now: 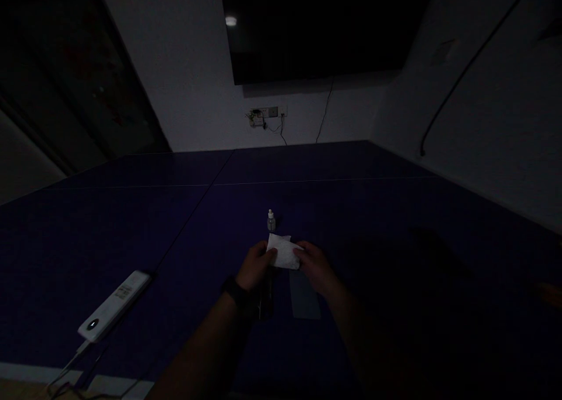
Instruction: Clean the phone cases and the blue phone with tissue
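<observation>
Between my two hands I hold a folded white tissue [284, 253], low over the dark blue surface. My left hand [255, 265], with a dark band on its wrist, pinches the tissue's left side. On the right side, my right hand [315, 266] grips it with the thumb on top. Just beyond the tissue stands a small clear dropper bottle [271, 221] with a white top. Below my hands lies a flat grey-blue cloth or sheet [304, 297]. Beside it, under my left wrist, is a dark thin item [264, 300] too dim to make out.
A white power bank [115, 306] with a cable [70, 362] lies at the left front. Ahead, a wall carries sockets with wires [266, 114] below a large dark screen [325, 25]. A black cable [474, 66] runs along the right wall. The room is very dim.
</observation>
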A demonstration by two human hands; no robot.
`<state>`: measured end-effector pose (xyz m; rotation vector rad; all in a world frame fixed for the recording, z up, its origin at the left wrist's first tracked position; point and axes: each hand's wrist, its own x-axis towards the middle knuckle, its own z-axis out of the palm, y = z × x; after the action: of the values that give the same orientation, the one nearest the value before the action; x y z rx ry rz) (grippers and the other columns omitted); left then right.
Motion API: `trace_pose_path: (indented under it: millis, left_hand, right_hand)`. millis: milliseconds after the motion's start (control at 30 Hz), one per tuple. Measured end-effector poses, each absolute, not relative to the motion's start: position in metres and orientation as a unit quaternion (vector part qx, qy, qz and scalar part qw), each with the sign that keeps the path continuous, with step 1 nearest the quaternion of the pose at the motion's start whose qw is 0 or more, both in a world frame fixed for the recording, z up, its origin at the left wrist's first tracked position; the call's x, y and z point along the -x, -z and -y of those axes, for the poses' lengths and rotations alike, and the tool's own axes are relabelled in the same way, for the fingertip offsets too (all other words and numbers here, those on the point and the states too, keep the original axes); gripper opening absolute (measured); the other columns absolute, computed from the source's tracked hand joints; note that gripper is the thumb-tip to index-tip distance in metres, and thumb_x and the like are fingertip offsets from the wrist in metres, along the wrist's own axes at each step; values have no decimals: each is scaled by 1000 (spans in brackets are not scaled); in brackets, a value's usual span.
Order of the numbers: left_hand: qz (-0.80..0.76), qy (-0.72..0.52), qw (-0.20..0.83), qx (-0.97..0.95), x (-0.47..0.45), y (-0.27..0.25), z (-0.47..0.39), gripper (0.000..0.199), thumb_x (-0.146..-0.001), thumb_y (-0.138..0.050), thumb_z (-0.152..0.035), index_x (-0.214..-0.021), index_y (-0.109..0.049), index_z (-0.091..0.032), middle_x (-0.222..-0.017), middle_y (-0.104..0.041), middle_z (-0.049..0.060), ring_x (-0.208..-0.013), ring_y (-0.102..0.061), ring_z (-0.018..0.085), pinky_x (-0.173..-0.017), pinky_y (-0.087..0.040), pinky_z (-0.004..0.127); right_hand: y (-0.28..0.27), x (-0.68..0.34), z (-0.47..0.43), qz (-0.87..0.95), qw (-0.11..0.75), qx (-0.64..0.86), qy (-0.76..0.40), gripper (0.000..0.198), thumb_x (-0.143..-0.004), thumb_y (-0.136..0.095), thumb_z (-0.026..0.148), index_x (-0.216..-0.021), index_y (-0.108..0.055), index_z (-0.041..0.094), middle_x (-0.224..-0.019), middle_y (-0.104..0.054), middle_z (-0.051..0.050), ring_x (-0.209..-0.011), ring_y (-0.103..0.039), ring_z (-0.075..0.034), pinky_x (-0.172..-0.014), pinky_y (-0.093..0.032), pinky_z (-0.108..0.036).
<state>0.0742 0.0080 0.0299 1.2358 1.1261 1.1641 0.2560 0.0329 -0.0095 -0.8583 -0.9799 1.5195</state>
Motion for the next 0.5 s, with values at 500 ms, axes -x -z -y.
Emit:
trace_pose_path:
  millis: [500]
  left_hand:
    - [-467, -465, 525, -539, -75, -48, 1, 25, -78, -66, -30, -99, -62, -17, -82, -67, 1, -68, -59, 14, -63, -47, 24]
  right_hand:
    - [-1, -250, -25, 449, 586, 305, -602, 31, -70, -80, 28, -95, -62, 26, -119, -71, -4, -102, -66, -23, -85, -52, -35]
